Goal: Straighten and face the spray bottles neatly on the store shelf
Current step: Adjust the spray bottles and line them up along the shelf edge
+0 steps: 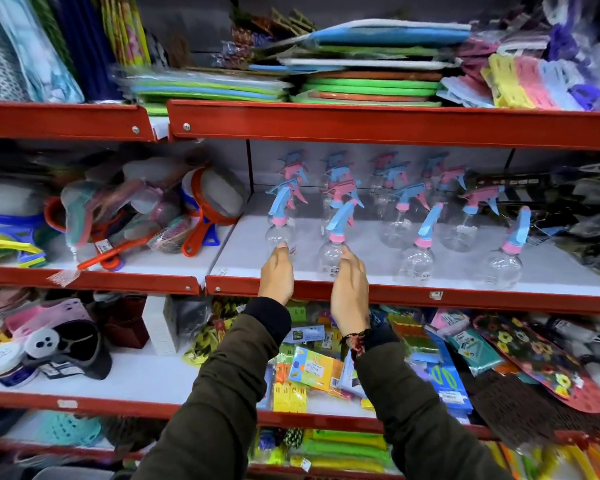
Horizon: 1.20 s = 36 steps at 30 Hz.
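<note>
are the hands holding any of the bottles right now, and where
Neither closes around one. The left hand fingertips touch the leftmost clear plastic spray bottle low on its body; the right hand rests beside its neighbour.

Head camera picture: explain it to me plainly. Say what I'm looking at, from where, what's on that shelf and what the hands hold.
The single view comes from a camera worn on a person's head, looking forward and down at a red-edged store shelf. On it stand clear spray bottles with blue and pink trigger tops, in rows. The left hand reaches to the leftmost front bottle, fingertips at its base. The right hand touches the next bottle. Neither hand clearly grips anything. Strainers lie on the neighbouring shelf to the left.
</note>
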{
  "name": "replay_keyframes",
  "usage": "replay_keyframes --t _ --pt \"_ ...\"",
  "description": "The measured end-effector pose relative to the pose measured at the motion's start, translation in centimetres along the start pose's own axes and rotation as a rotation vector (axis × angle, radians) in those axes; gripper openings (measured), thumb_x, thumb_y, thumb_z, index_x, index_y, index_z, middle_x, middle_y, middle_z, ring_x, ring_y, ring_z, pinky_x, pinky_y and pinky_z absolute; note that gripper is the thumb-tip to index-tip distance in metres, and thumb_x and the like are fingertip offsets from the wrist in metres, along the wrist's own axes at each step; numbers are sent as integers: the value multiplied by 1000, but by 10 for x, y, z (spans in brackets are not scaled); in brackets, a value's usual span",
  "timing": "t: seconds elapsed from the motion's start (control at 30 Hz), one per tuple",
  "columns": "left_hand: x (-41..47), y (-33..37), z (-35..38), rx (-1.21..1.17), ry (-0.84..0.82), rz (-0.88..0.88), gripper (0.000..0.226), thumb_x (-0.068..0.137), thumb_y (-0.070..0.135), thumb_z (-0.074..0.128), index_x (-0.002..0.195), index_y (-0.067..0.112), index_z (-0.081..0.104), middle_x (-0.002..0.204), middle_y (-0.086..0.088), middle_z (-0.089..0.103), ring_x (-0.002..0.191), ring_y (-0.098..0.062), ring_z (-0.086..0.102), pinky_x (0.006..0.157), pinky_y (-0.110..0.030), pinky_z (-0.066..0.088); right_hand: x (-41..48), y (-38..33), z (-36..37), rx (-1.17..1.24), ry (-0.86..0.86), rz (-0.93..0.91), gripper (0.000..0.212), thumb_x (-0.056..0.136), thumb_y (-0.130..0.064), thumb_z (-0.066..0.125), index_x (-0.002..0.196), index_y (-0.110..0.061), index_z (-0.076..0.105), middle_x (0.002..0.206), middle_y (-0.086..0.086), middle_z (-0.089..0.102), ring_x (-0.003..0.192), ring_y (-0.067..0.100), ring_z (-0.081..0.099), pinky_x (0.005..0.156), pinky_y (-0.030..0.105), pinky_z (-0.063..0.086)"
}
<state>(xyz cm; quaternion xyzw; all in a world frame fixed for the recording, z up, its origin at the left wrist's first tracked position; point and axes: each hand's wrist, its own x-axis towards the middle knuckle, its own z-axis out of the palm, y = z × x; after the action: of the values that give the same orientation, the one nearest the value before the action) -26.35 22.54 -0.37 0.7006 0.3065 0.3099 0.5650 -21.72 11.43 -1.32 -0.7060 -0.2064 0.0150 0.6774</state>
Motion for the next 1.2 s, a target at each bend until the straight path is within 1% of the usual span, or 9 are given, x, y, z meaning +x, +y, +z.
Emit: replay_keyframes --t 0.1,0.3,0.43,0.53,0.73,0.93,1.0,1.1,1.2 --pt "5 -5 -6 -53 -68 -5 49 96 40 26 132 19 51 145 -7 48 134 -23 42 116 -37 27 0 1 2 33 51 19 41 101 -25 30 135 -19 51 146 0 44 132 11 41 102 19 24" --pt "8 -4 9 -111 -222 -53 58 92 47 30 142 21 41 152 -1 40 140 -15 36 121 -40 20 7 -1 2 79 111 48 43 102 -27 29 141 -18 45 151 1 40 139 14 36 107 21 22" --pt "12 -1 7 -142 -191 -25 59 90 50 30 140 21 44 151 1 42 140 -14 36 121 -40 20 -2 -11 6 135 84 -23 42 101 -29 29 138 -25 48 146 -6 45 134 5 39 109 22 27" --pt "18 0 -3 -140 -149 -8 57 93 48 29 138 19 46 148 -2 46 137 -16 40 119 -39 24 -8 -14 18 148 2 -44 43 101 -28 28 139 -25 48 149 -7 44 140 6 35 117 27 24" --pt "26 -8 -26 -155 -61 -13 52 94 44 30 134 19 51 145 -5 49 135 -18 42 118 -39 26 5 -9 51 135 -168 61 45 102 -26 28 144 -19 42 154 -2 40 142 10 34 120 30 22" --pt "49 -15 -42 -40 2 -14 52 98 33 21 145 14 35 155 -6 35 143 -20 31 121 -40 20 40 -4 86 163 -220 181 49 102 -29 29 148 -14 32 158 2 32 146 14 28 119 27 18" --pt "58 -15 -41 -13 -13 -40 52 99 33 20 145 12 33 155 -8 33 143 -22 32 120 -39 19 50 -4 94 134 -225 200 45 102 -28 27 144 -15 38 151 7 40 142 18 34 120 31 19" --pt "74 -14 -37 6 -44 -85 50 99 35 21 138 11 43 150 -14 40 138 -28 39 114 -34 26 63 -4 105 129 -238 225 30 100 -27 27 117 -21 51 131 10 55 125 25 49 117 42 31" --pt "83 -15 -39 27 -127 -110 41 97 30 22 110 12 56 137 -21 53 125 -35 49 109 -42 35 73 0 108 145 -239 281 41 100 -28 28 123 -11 57 133 11 59 126 27 52 112 40 37"
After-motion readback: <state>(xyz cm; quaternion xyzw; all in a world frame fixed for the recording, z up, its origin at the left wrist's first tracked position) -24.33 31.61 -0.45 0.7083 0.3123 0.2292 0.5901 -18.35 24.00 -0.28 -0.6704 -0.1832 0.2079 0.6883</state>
